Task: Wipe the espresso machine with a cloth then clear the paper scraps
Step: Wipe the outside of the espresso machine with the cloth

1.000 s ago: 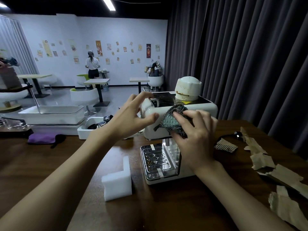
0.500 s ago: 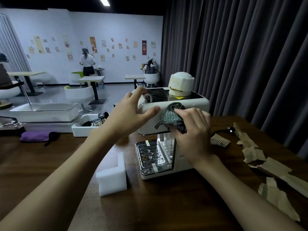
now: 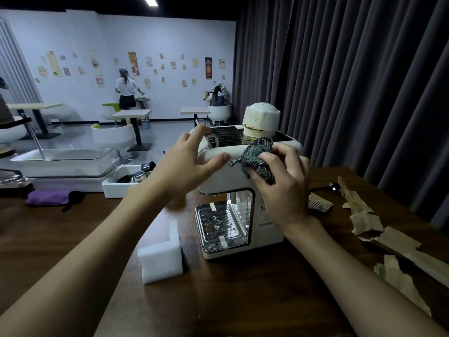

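Head view, cloth (image 3: 255, 156) under right hand (image 3: 281, 188), against espresso machine (image 3: 226, 181)

The left hand (image 3: 187, 164) rests spread on the espresso machine (image 3: 218, 181), at its left top corner. The right hand (image 3: 279, 183) seems to bunch the cloth (image 3: 255, 154) against its upper front.

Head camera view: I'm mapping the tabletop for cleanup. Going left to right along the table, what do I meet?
Purple cloth → white foam block → espresso machine → striped scrap → brown paper scraps.
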Demonstrator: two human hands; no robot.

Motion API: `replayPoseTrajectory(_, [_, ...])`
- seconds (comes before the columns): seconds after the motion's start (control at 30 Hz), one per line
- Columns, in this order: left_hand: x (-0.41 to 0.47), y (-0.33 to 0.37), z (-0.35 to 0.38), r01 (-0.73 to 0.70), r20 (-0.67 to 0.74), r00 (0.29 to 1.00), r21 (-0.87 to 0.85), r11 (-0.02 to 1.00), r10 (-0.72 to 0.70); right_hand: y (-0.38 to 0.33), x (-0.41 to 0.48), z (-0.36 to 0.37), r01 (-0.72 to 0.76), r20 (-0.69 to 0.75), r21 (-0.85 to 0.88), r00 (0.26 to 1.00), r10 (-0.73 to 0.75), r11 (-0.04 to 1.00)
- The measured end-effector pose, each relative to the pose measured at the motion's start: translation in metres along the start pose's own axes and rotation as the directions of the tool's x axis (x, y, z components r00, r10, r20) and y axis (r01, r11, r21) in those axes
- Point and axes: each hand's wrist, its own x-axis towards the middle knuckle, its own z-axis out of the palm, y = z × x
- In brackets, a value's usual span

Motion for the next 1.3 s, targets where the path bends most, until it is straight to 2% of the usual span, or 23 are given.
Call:
replayPoseTrajectory(0.23, [0.001, -0.001, 0.001, 0.015, 0.01, 1.0, -0.001, 1.0, -0.015, -0.007, -0.01, -0.003, 0.085, 0.025, -0.03, 0.996, -0.084, 0.996])
replayPoseTrajectory(0.33, [0.001, -0.001, 0.002, 0.014, 0.011, 1.0, 0.008, 1.0, -0.014, -0.011, -0.014, -0.007, 0.104, 0.081, -0.033, 0.992, -0.101, 0.994])
replayPoseTrajectory(0.53, [0.0, -0.001, 0.003, 0.019, 0.008, 1.0, 0.009, 1.0, -0.019, 0.002, -0.014, -0.008, 0.198, 0.117, 0.006, 0.973, -0.197, 0.98])
replayPoseTrajectory(0.67, [0.0, -0.001, 0.002, 0.03, 0.019, 0.999, 0.009, 0.999, -0.031, 0.006, -0.003, -0.01, 0.234, 0.089, 0.004, 0.968, -0.234, 0.972])
replayPoseTrajectory(0.73, [0.0, -0.001, 0.001, 0.032, 0.021, 0.999, 0.005, 0.999, -0.032, 0.005, 0.002, -0.01, 0.195, 0.064, 0.01, 0.979, -0.195, 0.981])
replayPoseTrajectory(0.9, [0.0, -0.001, 0.002, 0.022, 0.02, 1.0, 0.02, 1.0, -0.022, 0.013, 0.016, -0.019, -0.023, -0.011, 0.072, 1.0, 0.024, 0.997])
replayPoseTrajectory(1.03, [0.0, -0.002, 0.003, 0.026, 0.02, 0.999, 0.02, 0.999, -0.026, 0.019, 0.025, -0.023, -0.113, -0.01, 0.12, 0.993, 0.116, 0.986])
replayPoseTrajectory(1.17, [0.001, -0.002, 0.004, 0.031, 0.008, 0.999, 0.024, 0.999, -0.031, 0.017, 0.02, -0.021, -0.165, 0.095, 0.125, 0.984, 0.154, 0.978])
replayPoseTrajectory(1.3, [0.001, -0.002, 0.004, 0.034, 0.012, 0.999, 0.029, 0.999, -0.035, 0.017, 0.016, -0.022, -0.077, 0.09, 0.017, 0.993, 0.075, 0.997])
